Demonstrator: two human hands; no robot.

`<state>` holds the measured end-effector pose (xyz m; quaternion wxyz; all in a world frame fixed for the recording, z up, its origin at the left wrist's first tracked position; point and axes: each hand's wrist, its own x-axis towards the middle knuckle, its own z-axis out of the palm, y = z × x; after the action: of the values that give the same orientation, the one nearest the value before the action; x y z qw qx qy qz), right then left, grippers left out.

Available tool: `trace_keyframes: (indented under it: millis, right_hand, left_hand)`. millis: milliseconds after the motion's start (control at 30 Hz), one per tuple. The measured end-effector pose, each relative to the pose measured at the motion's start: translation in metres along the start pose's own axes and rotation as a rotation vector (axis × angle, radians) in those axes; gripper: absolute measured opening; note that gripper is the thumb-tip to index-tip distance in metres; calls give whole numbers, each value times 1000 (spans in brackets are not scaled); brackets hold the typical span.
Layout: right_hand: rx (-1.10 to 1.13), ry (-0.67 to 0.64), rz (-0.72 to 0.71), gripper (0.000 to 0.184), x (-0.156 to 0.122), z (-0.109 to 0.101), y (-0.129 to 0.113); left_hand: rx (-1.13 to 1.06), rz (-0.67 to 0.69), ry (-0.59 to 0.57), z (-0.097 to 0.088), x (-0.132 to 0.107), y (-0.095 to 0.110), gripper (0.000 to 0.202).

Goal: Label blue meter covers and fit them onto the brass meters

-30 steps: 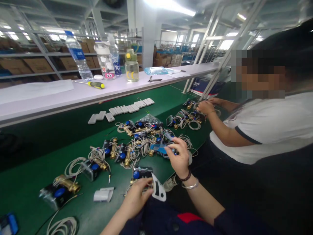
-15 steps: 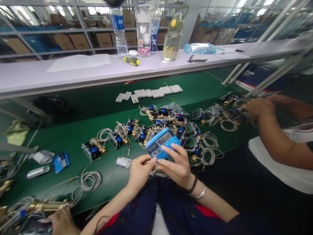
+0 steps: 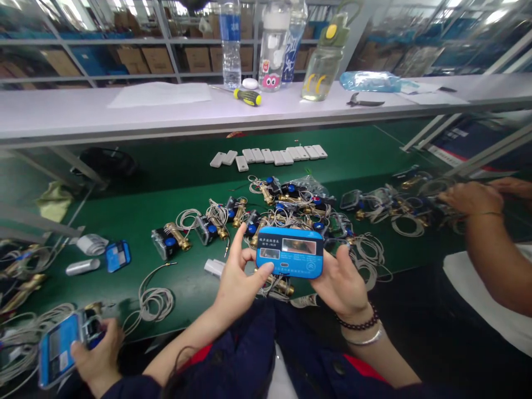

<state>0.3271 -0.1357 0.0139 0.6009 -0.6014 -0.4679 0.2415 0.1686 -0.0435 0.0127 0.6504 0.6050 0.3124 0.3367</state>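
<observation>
A blue meter cover [image 3: 290,252] with a small display window is held flat in front of me over the green belt [image 3: 137,216]. My left hand [image 3: 240,277] grips its left end, thumb on the face. My right hand [image 3: 339,277], with bead and silver bracelets at the wrist, grips its right end. Under the cover a brass meter body [image 3: 281,286] with wires shows between my hands. Beyond lies a pile of brass-and-blue meter units with coiled white cables [image 3: 286,208].
A co-worker's hand [image 3: 95,354] at lower left holds another blue meter. Another person's hands [image 3: 474,197] work at the right. A row of white covers [image 3: 270,156] lies farther back. Bottles [image 3: 322,61], a screwdriver [image 3: 247,96] and pliers [image 3: 363,102] sit on the white shelf.
The view swung left and down. I lifted the blue cover from the pile, and now both hands hold it level, face up, one at each end.
</observation>
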Motion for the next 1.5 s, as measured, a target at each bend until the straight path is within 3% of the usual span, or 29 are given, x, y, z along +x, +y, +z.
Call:
trace_keyframes:
  millis: [600,833,1000,1500]
  right_hand:
    - [-13,-31,53,82,-9,-1,2]
    - [579,-296,392,88,-13,-4,-1]
    - [788,-351,442,86,-15,-5,-7]
    - [590,-339,451,97,-19,-9,0]
  left_hand:
    - [-139,-120,-151,-8,-2,2,99]
    - [-126,-138,-174,-9,-4,5,98]
    - [-117,-138,-176,-9,-4,6,97]
    - [-25,-155,-209,-10,-6,7,91]
